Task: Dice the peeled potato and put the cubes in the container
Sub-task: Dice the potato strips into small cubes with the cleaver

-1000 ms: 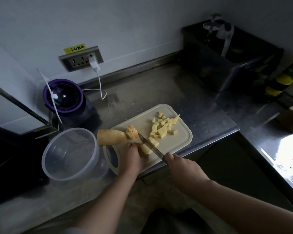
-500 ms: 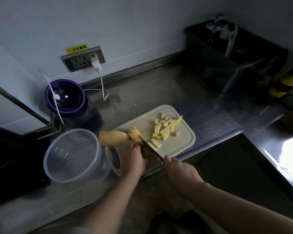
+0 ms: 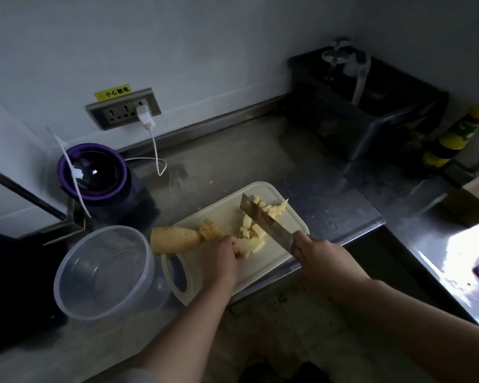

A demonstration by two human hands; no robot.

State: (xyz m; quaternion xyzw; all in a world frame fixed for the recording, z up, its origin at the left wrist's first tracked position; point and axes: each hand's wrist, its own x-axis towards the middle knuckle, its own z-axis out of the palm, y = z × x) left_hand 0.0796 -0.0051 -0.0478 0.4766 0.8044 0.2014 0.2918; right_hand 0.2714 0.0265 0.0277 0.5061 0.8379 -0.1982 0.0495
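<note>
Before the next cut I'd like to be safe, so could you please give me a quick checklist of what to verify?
1. Knife gripped by right hand: ok.
2. Left hand apart from the raised blade: ok.
3. Potato piece held by the left hand lies on cutting board: ok.
4. Container beside the board, empty: ok.
5. Uncut potato half fully on the board: not ok, it overhangs the left edge.
6. Board's near corner supported by counter: cannot tell.
</note>
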